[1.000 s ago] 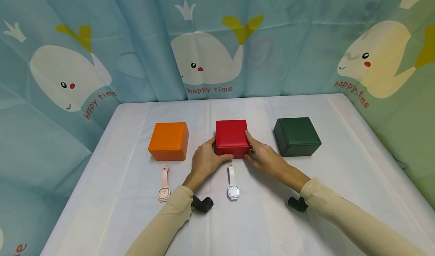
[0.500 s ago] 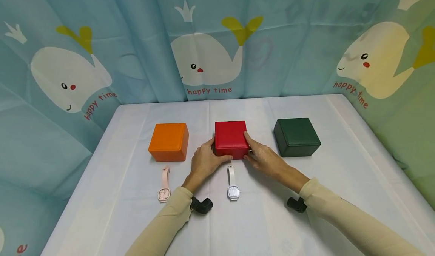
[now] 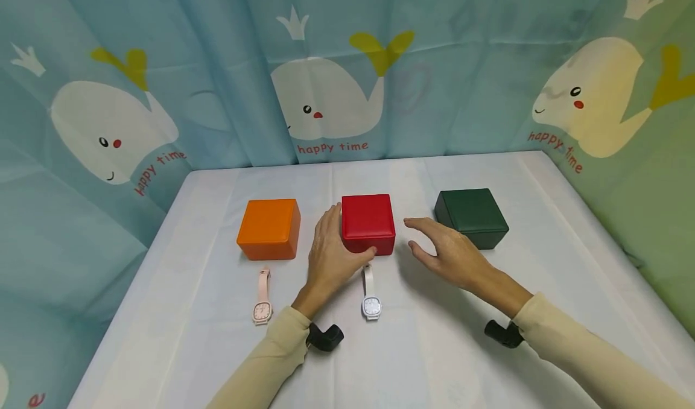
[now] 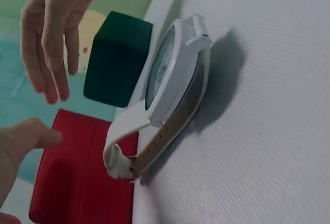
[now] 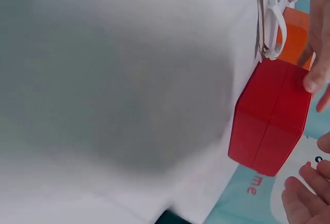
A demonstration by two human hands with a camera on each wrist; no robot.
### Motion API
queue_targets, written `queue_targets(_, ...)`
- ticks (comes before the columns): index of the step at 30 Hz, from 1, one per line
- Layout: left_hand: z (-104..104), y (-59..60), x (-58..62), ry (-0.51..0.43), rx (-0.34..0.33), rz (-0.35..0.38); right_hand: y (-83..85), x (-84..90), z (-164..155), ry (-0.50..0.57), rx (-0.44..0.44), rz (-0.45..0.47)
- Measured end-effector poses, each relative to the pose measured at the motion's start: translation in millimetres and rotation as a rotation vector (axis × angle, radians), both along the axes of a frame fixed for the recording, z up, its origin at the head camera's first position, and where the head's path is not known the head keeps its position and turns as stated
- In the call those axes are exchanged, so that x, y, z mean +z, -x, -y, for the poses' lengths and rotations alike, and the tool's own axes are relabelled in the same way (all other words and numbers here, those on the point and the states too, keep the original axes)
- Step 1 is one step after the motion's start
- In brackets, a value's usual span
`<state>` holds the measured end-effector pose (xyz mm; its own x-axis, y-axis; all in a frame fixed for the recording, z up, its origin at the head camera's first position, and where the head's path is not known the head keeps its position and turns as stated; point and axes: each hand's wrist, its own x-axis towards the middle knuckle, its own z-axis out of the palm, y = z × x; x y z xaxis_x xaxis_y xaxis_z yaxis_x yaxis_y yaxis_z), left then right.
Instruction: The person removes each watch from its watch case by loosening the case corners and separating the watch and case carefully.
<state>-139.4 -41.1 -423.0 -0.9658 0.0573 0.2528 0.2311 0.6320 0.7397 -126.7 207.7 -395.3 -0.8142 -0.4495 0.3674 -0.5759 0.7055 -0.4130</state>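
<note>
Left of centre in the head view, an orange box (image 3: 268, 229) stood on the white desk (image 3: 190, 276), a pink watch (image 3: 263, 303) lying below it in the frame. Next came the left hand (image 3: 329, 259), thumb and fingers spread apart, the fingers straight along the left side of the red box (image 3: 369, 219) and the thumb at its front. The red box sat closed at the centre, a white watch (image 3: 371, 303) just below it. Right of centre, the right hand (image 3: 458, 255) had thumb and fingers apart, beside the red box; a green box (image 3: 475, 213) stood just beyond that hand
</note>
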Motion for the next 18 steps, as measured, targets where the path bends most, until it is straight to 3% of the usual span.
queue_targets(5, -9, -5.4, 9.0, 0.09, 0.014, -0.162, -14.4, -1.9, -18, 0.011, 0.001, -0.115)
queue_targets(10, -23, -8.8, 22.5, 0.188, -0.054, -0.305, -23.1, -3.5, -36, 0.075, -0.006, -0.181)
queue_targets(13, -35, -9.7, 30.5, 0.225, -0.114, -0.345, -27.3, -5.6, -45, 0.14, -0.021, -0.196)
queue_targets(18, -60, -10.2, 38.9, 0.309, -0.205, -0.325, -35.0, -9.4, -61, 0.268, -0.108, -0.194)
